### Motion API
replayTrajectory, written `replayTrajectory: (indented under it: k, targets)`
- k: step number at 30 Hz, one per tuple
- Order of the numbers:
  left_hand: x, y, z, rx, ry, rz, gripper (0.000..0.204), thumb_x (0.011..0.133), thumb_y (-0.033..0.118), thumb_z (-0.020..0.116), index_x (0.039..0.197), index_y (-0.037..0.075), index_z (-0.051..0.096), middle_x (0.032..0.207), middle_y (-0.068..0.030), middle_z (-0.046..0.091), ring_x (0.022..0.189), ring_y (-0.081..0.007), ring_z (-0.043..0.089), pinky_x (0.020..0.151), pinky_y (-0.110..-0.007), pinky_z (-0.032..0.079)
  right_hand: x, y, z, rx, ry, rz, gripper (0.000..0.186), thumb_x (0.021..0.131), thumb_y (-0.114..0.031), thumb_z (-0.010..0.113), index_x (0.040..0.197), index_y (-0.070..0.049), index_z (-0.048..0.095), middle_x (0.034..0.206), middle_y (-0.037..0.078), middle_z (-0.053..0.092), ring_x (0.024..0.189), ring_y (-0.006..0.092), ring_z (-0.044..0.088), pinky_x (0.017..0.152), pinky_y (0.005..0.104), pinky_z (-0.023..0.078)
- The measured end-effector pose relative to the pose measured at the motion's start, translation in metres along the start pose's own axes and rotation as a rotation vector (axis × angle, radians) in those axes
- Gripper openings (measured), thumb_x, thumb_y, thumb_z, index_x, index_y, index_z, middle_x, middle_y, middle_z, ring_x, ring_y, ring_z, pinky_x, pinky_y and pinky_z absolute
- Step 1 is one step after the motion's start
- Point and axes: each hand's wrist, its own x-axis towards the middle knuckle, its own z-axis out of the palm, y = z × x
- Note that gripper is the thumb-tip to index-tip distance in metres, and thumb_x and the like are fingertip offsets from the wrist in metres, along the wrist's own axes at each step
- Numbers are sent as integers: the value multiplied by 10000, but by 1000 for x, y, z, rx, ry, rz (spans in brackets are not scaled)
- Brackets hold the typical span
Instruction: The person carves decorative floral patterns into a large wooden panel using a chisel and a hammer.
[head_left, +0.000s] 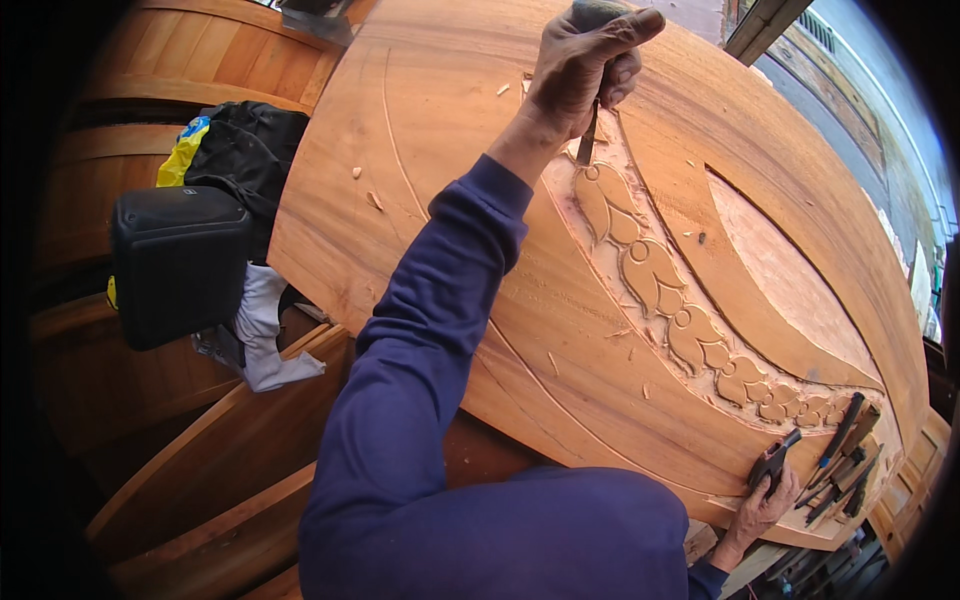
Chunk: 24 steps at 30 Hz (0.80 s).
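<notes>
My left hand (585, 75) is closed round the handle of a chisel (588, 140) at the top of the view. The chisel's blade points down at the upper end of a carved band of leaves and buds (650, 275). This band runs across a large wooden panel (560, 300) toward the lower right. Low on the right, my right hand (762, 508) rests by the panel's edge, its fingers round a black object (772, 462) of a kind I cannot make out. Several carving tools (848, 470) lie beside it.
Wood chips (374, 201) are scattered over the panel. A recessed pale area (785, 265) lies right of the carving. On the left are a black case (182, 262), black cloth (250, 150), a grey cloth (265, 335) and wooden boards (215, 455).
</notes>
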Motion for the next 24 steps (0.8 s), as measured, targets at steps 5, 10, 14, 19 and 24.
replayTrajectory:
  k: [5,10,14,19,24]
  targets:
    - [-3,6,0,8,-6,-1,168,978,293,794,992,160,692,659,69,506,499,-30,438,411,-200,342,-1,2,0,12,6,-8,392,1025,-120,622,1407,-29,616,1342,217,589,1283,416,531,1093,507,404]
    - [-12,10,6,152,-28,67,209,975,231,785,872,96,664,587,38,470,449,-48,395,416,-241,325,-1,2,-5,15,-22,-18,359,1042,-130,614,1378,-6,610,1349,226,587,1264,425,551,1084,508,418]
    - [-23,17,12,97,-38,154,293,914,82,814,689,97,628,510,35,445,401,-50,368,392,-254,277,-2,9,-9,93,0,-32,334,1075,-137,566,1366,27,581,1308,217,605,1217,394,589,1064,478,451]
    - [-37,9,14,185,-41,281,234,923,57,737,739,62,593,529,26,425,417,-56,362,387,-252,273,46,-52,-26,692,212,0,353,1134,-253,495,1394,-20,551,1077,54,607,855,106,592,723,248,496]
    - [-44,2,29,278,18,307,215,915,-6,736,759,41,596,571,55,442,429,-29,342,410,-254,241,153,-200,-94,984,235,59,413,1110,-357,549,1415,-78,541,925,-2,579,607,19,454,503,162,342]
